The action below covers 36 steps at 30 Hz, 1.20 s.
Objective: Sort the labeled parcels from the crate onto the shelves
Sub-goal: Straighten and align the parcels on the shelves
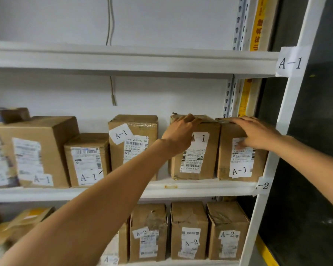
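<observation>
Two upright cardboard parcels marked A-1 stand side by side at the right end of the A-1 shelf (200, 187). My left hand (178, 134) grips the top left corner of the left parcel (198, 160), fingers curled over its top edge. My right hand (258, 133) lies on the top front edge of the right parcel (242, 166), fingers over the top and thumb on its front label. Both parcels rest on the shelf board and touch each other.
Three more A-1 parcels (133, 143) stand further left on the same shelf, with a gap beside the held pair. Below, several A-2 parcels (188, 231) fill the lower shelf. The white upright post (288, 104) with an A-1 tag bounds the right side.
</observation>
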Available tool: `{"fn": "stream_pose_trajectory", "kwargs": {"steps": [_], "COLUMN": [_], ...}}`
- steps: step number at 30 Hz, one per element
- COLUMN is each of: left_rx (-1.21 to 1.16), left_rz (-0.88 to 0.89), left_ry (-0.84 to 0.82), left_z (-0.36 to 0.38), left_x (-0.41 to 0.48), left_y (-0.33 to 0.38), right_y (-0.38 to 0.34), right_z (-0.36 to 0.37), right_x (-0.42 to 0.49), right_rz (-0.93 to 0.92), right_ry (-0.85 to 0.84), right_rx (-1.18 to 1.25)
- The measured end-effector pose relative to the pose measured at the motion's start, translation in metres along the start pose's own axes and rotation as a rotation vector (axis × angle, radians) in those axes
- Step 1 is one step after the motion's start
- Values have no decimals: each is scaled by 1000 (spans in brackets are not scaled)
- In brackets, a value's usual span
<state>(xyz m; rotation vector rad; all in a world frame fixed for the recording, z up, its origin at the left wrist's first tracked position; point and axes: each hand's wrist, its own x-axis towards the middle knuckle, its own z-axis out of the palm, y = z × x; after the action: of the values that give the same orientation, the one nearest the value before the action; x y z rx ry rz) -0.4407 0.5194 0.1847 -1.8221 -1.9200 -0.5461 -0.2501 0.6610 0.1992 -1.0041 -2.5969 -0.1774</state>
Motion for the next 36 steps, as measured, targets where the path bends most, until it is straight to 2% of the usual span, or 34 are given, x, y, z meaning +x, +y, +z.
{"fn": "stream_pose_trajectory", "kwargs": {"steps": [2,5,9,11,14,17,21,28,30,32,36], "left_rx": [23,79,132,156,142,-67,-199,-241,-207,-105,232], "left_rz": [15,-10,-197,-300,-406,-412,-413,-409,-391,-366,-357], "left_ry": [38,169,152,106,-63,-102,13,7,-33,-37,76], "left_z": [-8,-35,-78,-91,-94,-86,-78,-66,-75,-88,-129], "left_x": [-5,-15,-46,-69,-101,-117,-110,-87,-89,-98,-132], "left_y": [-8,-34,-93,-122,-148,-156,-152,-135,-138,-147,-184], "right_y": [-10,-51,-135,-178,-227,-249,-246,-212,-218,-236,-299], "right_z": [0,-4,-7,-5,6,19,24,17,15,15,24], "right_x": [3,14,34,44,55,61,64,60,61,62,59], "right_rz": [-2,-149,-349,-403,-417,-383,-341,-345,-380,-451,-608], "right_ry": [62,253,367,316,85,-125,-140,-104,-68,44,308], "right_rx": [93,175,268,290,305,393,392,315,308,378,401]}}
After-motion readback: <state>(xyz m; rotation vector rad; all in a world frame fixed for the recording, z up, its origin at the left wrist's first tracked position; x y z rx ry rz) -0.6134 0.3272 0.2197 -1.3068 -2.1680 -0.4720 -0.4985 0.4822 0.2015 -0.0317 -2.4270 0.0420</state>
